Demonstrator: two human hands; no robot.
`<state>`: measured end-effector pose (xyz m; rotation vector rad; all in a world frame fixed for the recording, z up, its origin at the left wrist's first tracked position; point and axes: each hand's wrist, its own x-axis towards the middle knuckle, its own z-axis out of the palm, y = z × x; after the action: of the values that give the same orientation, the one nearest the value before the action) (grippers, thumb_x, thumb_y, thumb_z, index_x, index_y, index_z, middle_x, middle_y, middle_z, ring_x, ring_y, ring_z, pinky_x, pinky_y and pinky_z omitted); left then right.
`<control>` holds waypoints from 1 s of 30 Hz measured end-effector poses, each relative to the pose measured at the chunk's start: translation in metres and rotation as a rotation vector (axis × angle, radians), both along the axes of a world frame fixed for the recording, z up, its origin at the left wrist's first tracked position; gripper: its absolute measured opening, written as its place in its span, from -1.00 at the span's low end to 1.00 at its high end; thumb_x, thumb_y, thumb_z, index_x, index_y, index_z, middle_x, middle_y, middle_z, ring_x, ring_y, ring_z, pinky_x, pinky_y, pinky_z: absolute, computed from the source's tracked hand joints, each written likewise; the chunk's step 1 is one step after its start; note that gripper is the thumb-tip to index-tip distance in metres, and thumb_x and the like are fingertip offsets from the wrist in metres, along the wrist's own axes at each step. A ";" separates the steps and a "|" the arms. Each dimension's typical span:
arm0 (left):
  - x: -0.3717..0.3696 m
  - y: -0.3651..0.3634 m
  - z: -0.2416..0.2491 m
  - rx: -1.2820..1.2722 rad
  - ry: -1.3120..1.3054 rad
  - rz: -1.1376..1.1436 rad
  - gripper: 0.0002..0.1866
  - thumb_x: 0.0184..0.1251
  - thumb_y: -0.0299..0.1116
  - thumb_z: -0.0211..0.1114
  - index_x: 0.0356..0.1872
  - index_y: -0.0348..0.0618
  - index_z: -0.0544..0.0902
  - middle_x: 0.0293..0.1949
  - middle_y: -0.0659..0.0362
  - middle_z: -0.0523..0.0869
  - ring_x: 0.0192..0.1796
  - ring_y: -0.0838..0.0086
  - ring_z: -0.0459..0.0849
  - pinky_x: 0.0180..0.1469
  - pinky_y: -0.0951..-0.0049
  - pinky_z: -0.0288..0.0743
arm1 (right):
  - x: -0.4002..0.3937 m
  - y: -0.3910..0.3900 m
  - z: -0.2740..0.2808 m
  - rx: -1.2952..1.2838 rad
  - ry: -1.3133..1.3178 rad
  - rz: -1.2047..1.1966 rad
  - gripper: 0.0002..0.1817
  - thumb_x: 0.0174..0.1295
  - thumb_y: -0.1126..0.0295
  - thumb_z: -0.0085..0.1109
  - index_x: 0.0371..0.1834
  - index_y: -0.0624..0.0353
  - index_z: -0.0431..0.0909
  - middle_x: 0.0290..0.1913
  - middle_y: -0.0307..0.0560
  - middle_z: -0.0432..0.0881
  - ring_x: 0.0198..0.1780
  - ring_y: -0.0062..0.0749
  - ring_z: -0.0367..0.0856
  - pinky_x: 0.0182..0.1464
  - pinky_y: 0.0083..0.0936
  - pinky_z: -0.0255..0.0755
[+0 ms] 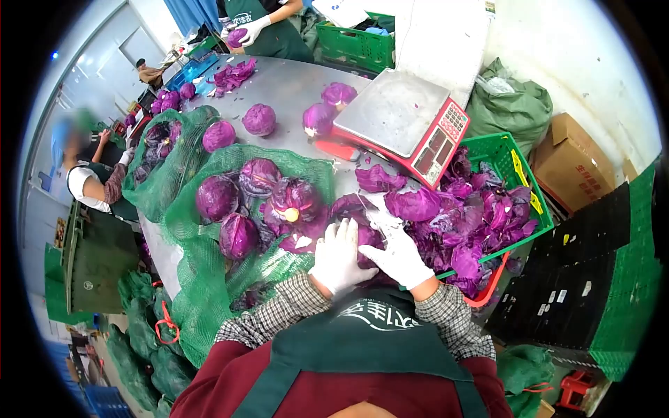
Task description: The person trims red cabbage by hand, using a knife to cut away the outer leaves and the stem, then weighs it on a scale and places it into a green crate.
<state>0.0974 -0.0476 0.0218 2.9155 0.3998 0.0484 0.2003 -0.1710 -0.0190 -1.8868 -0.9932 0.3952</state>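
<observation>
My left hand (340,258), in a white glove, lies over a purple cabbage (367,239) near the front edge of the table, its fingers curved onto the cabbage. My right hand (398,254), also gloved, is at the cabbage's right side, thumb across it and fingers stretched away from me, blurred. To the left, several purple cabbages (217,198) lie on an open green mesh bag (198,261). One of them shows a pale cut stem (291,214). On the right, loose purple leaves (412,205) spill over a green crate (546,221).
A red scale (437,155) with a metal plate stands beyond my right hand. More cabbages (259,120) lie on the metal table (279,80). A gloved co-worker (268,28) holds a cabbage across it; another person (94,177) is at the left. Cardboard box (575,164) at right.
</observation>
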 end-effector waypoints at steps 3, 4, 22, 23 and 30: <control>-0.001 -0.001 -0.007 0.029 -0.056 -0.010 0.10 -0.30 0.14 0.48 0.27 -0.40 0.27 0.20 -0.14 0.42 0.21 -0.01 0.37 0.10 0.02 0.40 | 0.006 -0.006 0.000 -0.017 -0.057 -0.003 -0.39 0.10 0.34 0.28 0.26 0.24 0.37 0.18 0.12 0.46 0.15 -0.17 0.50 0.22 -0.40 0.38; -0.001 -0.001 -0.008 0.033 -0.049 -0.007 0.11 -0.30 0.15 0.48 0.27 -0.40 0.26 0.21 -0.14 0.41 0.23 -0.01 0.36 0.11 0.02 0.40 | 0.008 -0.009 0.001 -0.092 -0.148 -0.021 -0.40 0.11 0.34 0.25 0.26 0.25 0.37 0.14 0.13 0.49 0.11 -0.16 0.53 0.19 -0.39 0.41; -0.057 0.052 -0.048 -0.515 -0.302 0.066 0.19 -0.32 0.03 0.62 0.36 -0.32 0.16 0.22 -0.17 0.36 0.31 0.06 0.33 0.38 0.14 0.19 | 0.030 -0.016 -0.025 0.189 -0.119 -0.307 -0.43 0.10 0.32 0.32 0.18 0.28 0.41 -0.05 0.03 0.53 -0.02 -0.23 0.53 0.06 -0.41 0.43; -0.054 0.053 -0.044 -0.469 -0.286 0.086 0.19 -0.31 0.06 0.60 0.37 -0.34 0.15 0.22 -0.21 0.34 0.32 0.02 0.29 0.39 0.11 0.17 | 0.022 -0.010 -0.013 0.327 0.135 -0.169 -0.42 0.06 0.41 0.37 0.16 0.33 0.40 -0.03 -0.04 0.52 0.00 -0.37 0.50 0.10 -0.50 0.38; -0.065 0.059 -0.021 -0.785 -0.249 0.233 0.20 -0.24 0.04 0.59 0.40 -0.32 0.09 0.28 -0.22 0.30 0.36 0.04 0.30 0.41 0.16 0.17 | -0.018 0.012 -0.042 0.041 0.764 0.029 -0.21 -0.03 0.41 0.46 0.31 0.35 0.31 0.14 0.00 0.54 -0.63 -0.73 0.35 -0.65 -0.74 0.24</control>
<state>0.0322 0.0111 0.0006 2.0541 0.5576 0.2280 0.1819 -0.1586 -0.0612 -1.4814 -0.4992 1.0085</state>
